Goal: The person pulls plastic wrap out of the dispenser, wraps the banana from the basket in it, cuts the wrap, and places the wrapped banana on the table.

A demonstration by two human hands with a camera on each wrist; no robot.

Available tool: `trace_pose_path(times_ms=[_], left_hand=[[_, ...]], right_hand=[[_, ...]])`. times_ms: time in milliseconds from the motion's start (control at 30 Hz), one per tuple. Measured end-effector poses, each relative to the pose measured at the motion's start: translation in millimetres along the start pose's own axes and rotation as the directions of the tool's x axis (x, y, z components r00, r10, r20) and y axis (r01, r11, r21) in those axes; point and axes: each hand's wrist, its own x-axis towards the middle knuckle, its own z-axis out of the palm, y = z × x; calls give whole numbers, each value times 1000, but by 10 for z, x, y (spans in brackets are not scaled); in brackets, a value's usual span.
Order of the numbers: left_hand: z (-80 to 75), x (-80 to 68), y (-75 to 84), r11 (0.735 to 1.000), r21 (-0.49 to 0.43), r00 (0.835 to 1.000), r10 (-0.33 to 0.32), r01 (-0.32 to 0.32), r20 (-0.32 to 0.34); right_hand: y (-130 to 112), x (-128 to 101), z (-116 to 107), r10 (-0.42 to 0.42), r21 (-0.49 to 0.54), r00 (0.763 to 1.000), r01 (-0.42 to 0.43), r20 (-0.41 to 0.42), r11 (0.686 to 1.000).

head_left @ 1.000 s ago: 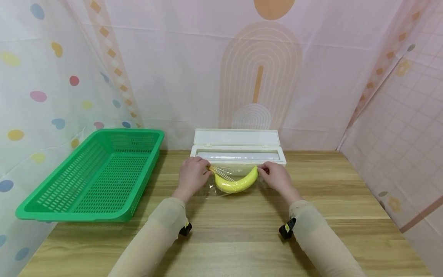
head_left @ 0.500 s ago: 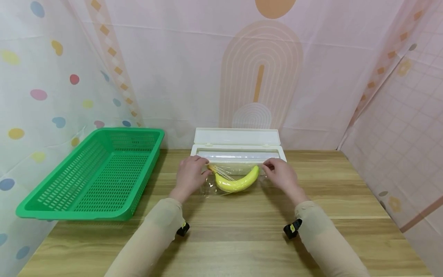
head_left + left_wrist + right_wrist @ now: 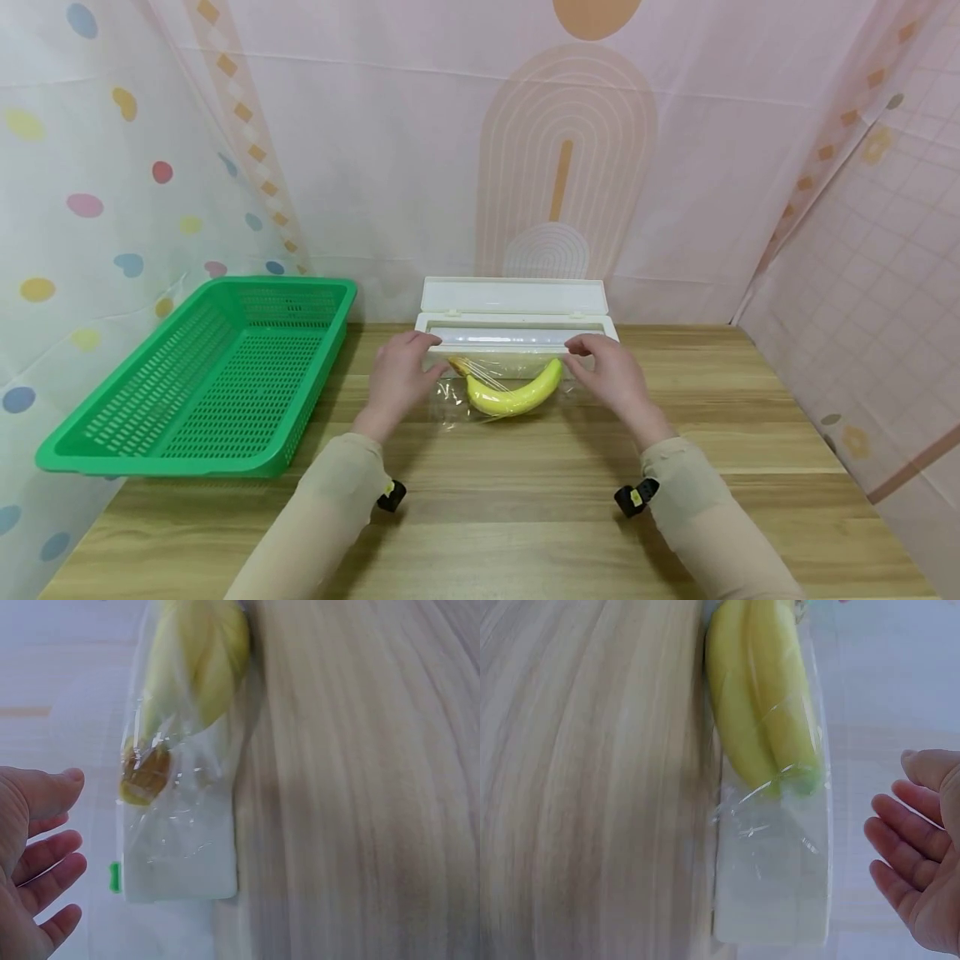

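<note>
A yellow banana point(image 3: 517, 398), covered in clear cling film point(image 3: 453, 404), lies against the front of a white cling film dispenser point(image 3: 517, 322). Its brown stem end points left; in the left wrist view the film is crinkled around that stem point(image 3: 147, 774). Off the stem end, my left hand point(image 3: 401, 373) hovers with loosely bent, parted fingers and holds nothing. My right hand point(image 3: 611, 373) is likewise apart from the film, beyond the banana's other tip, its thumb and fingers spread in the right wrist view. The dispenser's lid point(image 3: 513, 296) stands raised, with the film roll point(image 3: 517, 337) showing inside.
A green perforated plastic basket point(image 3: 277, 458) stands at the left of the wooden table point(image 3: 510, 533). Patterned curtains point(image 3: 390, 167) hang behind and on both sides. A black wrist camera point(image 3: 636, 497) is strapped at the right sleeve.
Both hands have let go of the film at the banana's ends and opened. The left hand has moved outward to the left, the right hand slightly right. The banana stays in place.
</note>
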Motion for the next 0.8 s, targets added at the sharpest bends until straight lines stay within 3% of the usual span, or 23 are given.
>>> trace_pose_path(times_ms=[267, 500, 667, 800], left_hand=[[-95, -9, -55, 997, -68, 999, -31, 30, -21], [-101, -18, -159, 988, -145, 997, -54, 46, -51], [-73, -25, -231, 976, -203, 994, -90, 77, -55], [-59, -17, -277, 953, -266, 988, -155, 146, -13]], right_hand=[[-119, 12, 23, -105, 66, 989, 112, -102, 992], [-202, 6, 96, -181, 109, 964, 205, -194, 973], [-256, -2, 178, -202, 133, 957, 232, -208, 963], [-317, -6, 236, -211, 158, 958, 243, -197, 957]])
